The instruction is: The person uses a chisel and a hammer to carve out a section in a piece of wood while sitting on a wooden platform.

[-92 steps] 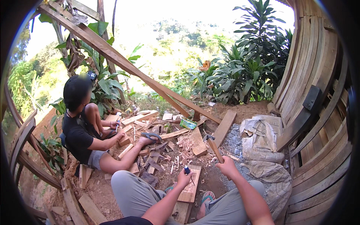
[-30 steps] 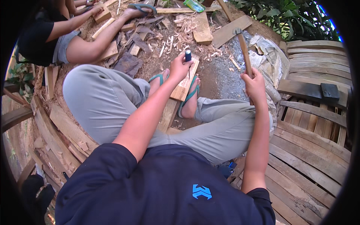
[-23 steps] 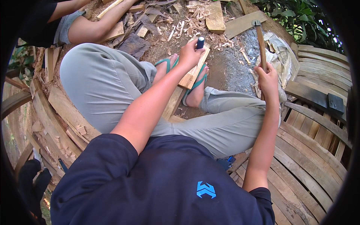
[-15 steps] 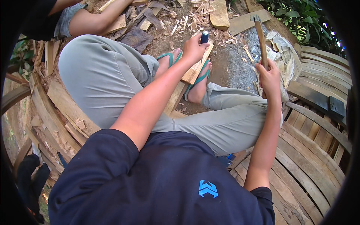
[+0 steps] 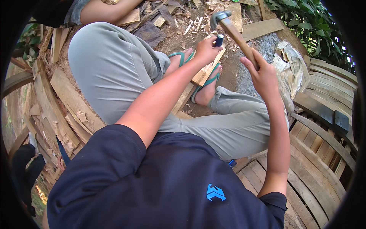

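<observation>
1. Nearest the camera: dark blue shirt (image 5: 167, 183) of the seated person, grey trousers (image 5: 114, 72) beyond it, both knees spread wide.
2. Right hand (image 5: 263, 74) clenched round the wooden handle of a hammer (image 5: 234, 32), grip at the lower end of the handle. Metal head raised, up and to the left of the hand, above the left hand. Long axis runs diagonally from the hand at lower right to the head at upper left.
3. Left hand (image 5: 206, 49) closed round a chisel (image 5: 219, 39); only its dark blue handle top shows above the fist. Blade hidden by the hand, so the tip position cannot be read. Handle appears roughly upright, top end toward the hammer head.
4. Chisel stands on a wooden board (image 5: 206, 70) lying between the feet, held under green sandals (image 5: 207, 82). Board's long axis runs from the lap outward.
5. Handling judgement: hammer head-heavy and stiff, best held low on the handle as now; chisel rigid, the smooth handle could slip or tilt; board light, liable to split along the grain.
6. Farther out: wood scraps (image 5: 190, 24) on bare dirt, another person's leg (image 5: 108, 11) at the top left, curved wooden slats (image 5: 328, 114) right.
</observation>
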The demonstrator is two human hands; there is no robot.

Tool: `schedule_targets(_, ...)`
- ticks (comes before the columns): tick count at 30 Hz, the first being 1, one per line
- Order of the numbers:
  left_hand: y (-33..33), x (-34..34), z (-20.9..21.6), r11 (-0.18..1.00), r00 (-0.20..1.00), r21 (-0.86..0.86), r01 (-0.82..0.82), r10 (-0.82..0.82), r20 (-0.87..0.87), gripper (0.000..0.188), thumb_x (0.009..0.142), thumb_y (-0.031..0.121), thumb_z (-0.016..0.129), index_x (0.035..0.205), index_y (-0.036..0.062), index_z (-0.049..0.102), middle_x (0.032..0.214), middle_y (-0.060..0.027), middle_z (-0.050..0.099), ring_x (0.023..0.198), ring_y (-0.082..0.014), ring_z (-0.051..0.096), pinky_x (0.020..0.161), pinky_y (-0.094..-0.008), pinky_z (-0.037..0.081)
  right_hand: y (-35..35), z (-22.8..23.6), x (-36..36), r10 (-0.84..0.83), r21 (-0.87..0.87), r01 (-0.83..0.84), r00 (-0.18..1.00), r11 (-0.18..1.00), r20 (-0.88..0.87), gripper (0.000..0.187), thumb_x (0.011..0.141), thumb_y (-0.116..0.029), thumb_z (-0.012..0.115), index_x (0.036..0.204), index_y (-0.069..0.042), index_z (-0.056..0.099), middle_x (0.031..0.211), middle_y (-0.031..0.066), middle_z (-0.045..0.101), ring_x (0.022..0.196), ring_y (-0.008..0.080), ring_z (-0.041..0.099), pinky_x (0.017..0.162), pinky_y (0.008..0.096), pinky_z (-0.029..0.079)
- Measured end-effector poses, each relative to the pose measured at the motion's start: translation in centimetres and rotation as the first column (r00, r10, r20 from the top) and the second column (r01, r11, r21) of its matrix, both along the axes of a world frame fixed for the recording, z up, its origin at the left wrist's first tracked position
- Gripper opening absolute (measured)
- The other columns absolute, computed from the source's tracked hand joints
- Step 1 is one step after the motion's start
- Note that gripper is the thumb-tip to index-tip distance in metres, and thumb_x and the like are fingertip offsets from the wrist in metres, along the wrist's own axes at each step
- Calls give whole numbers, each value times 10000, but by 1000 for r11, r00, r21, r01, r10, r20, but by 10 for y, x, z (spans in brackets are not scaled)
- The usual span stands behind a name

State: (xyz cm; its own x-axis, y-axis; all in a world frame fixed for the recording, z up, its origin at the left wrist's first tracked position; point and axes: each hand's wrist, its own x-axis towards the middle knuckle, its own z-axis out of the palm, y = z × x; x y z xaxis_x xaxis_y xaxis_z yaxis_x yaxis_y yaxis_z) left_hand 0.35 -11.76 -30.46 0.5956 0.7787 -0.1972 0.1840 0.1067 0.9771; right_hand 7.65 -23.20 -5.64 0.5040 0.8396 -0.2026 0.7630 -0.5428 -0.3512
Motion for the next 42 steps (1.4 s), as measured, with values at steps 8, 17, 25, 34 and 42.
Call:
schedule_targets(8,-3,1,5,999,998,-19,44,-45,-44,454,809,283,844,1205,91,733,1010,-161,774,951,-299,760,845,-382,577,5,21,-12,107,-228,-91,993,969,57,496,995,-400,662,1448,-212,596,886,270,681,819,412,696,724,448,530)
schedule_targets(17,-2,-2,20,983,982,-56,173,-176,-63,441,804,281,872,1183,84,762,1058,-130,787,959,-186,756,865,-324,555,-22,8,0,-15,-200,27,998,979,63,471,1022,-331,650,1477,-237,574,698,229,591,579,291,585,632,412,502)
schedule_targets(25,6,-5,15,977,983,-123,177,-182,-28,466,749,290,907,1187,189,784,1007,-95,797,883,-173,758,799,-318,561,-27,3,-9,-47,-226,62,997,972,68,480,1024,-305,655,1489,-227,562,682,195,584,582,214,517,626,369,495)
schedule_targets(34,4,2,2,959,967,-128,255,-256,8,467,699,335,937,1130,210,808,965,-49,799,824,-155,735,773,-317,544,-42,-4,-18,-115,-123,122,992,985,60,497,1027,-248,659,1507,-194,542,740,207,620,645,142,532,649,329,496)
schedule_targets(42,-3,9,-3,949,957,-128,289,-285,46,536,662,338,963,1162,230,800,981,-45,801,843,-158,738,789,-308,547,-62,-19,-18,-196,58,198,980,979,-44,492,1037,-240,650,1506,-144,536,937,217,693,757,109,541,727,292,498)
